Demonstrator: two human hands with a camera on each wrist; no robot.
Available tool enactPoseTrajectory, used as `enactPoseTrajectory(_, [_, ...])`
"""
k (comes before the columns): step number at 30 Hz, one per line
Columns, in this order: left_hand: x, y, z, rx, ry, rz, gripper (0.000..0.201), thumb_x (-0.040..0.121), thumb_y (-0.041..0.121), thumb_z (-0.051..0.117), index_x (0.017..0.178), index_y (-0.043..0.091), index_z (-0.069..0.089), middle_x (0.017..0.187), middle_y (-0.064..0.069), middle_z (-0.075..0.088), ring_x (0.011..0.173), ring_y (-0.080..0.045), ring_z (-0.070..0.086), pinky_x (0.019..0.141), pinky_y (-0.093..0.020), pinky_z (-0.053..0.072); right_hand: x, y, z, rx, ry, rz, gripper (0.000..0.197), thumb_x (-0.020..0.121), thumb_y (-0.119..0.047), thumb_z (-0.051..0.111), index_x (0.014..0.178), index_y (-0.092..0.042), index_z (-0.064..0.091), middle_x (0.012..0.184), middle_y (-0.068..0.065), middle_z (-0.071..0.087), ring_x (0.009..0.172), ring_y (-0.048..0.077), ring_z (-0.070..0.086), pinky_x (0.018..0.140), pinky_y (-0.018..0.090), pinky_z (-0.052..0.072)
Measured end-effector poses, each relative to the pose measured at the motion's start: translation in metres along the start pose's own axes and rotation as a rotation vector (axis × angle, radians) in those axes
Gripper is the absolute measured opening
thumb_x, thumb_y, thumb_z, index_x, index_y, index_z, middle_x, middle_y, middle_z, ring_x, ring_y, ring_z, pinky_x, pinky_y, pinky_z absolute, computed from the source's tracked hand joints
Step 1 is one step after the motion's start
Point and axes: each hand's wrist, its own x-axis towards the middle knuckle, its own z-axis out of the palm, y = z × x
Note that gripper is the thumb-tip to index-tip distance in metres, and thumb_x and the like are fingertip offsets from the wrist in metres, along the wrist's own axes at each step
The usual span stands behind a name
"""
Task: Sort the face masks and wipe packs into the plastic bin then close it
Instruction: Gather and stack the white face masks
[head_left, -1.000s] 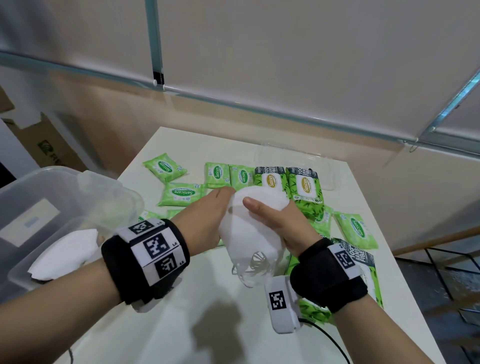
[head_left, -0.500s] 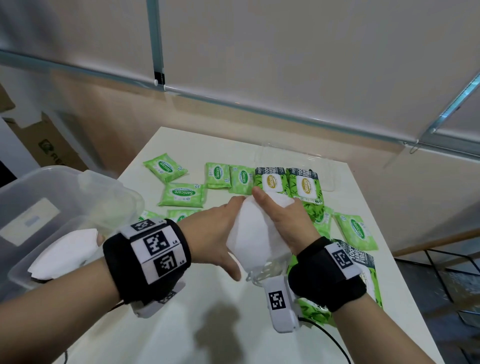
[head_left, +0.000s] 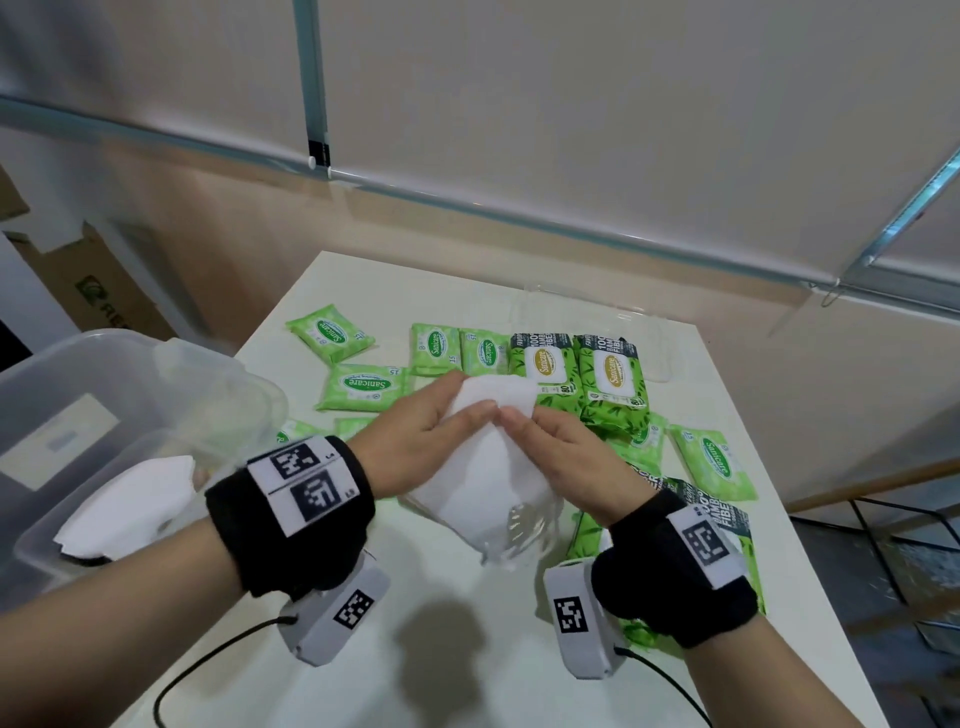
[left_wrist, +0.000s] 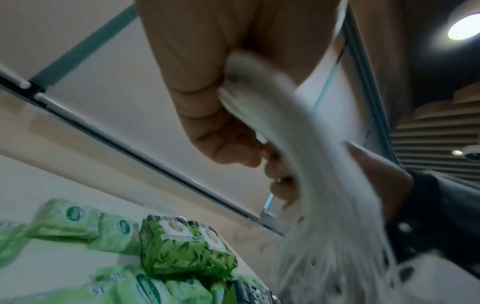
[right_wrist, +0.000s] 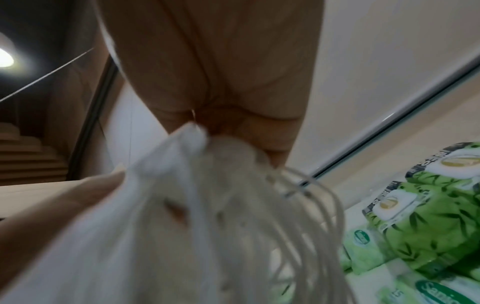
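A stack of white face masks (head_left: 483, 467) hangs above the white table (head_left: 467, 675) between both hands. My left hand (head_left: 441, 415) grips its far left end, thumb and curled fingers pinching the stack of face masks (left_wrist: 259, 107). My right hand (head_left: 540, 441) holds the right side, fingers laid over the face masks (right_wrist: 168, 216). Ear loops (head_left: 519, 530) dangle from the near end. More white masks (head_left: 130, 499) lie in the clear plastic bin (head_left: 67, 364) at the left. Green wipe packs (head_left: 363, 384) are scattered beyond the hands.
Two large bamboo-print wipe packs (head_left: 576, 374) lie behind the hands, and more packs (head_left: 711, 457) at the right. A clear plastic lid (head_left: 644, 332) rests at the table's far side. Cardboard boxes (head_left: 104, 291) stand past the bin. The table ends in a drop on the right.
The mask stack has been turned between the hands. My left hand shifted up to the far end, and my right hand slid from the top down onto the right side.
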Motion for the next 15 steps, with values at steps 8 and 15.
enactPoseTrajectory(8, [0.005,0.005,-0.012,-0.182,0.139,-0.071,0.031,0.077,0.044,0.055,0.082,0.014,0.060,0.072,0.008,0.065,0.066,-0.012,0.058,0.066,-0.031,0.045,-0.003,-0.006,-0.011,0.140,-0.125,-0.030,0.042,0.076,-0.013,0.075,0.114,-0.005,0.059,0.094,0.005,0.070,0.075,0.015,0.066,0.065,0.023,0.054])
enactPoseTrajectory(15, [0.001,0.013,-0.012,-0.609,0.101,-0.233,0.044,0.061,0.014,0.078,0.103,0.008,0.066,0.093,-0.006,0.073,0.078,-0.016,0.069,0.064,-0.024,0.054,-0.002,-0.004,-0.014,0.207,0.069,-0.085,0.010,0.071,-0.007,0.056,0.060,-0.007,0.054,0.050,0.000,0.051,0.044,0.010,0.043,0.047,0.017,0.039])
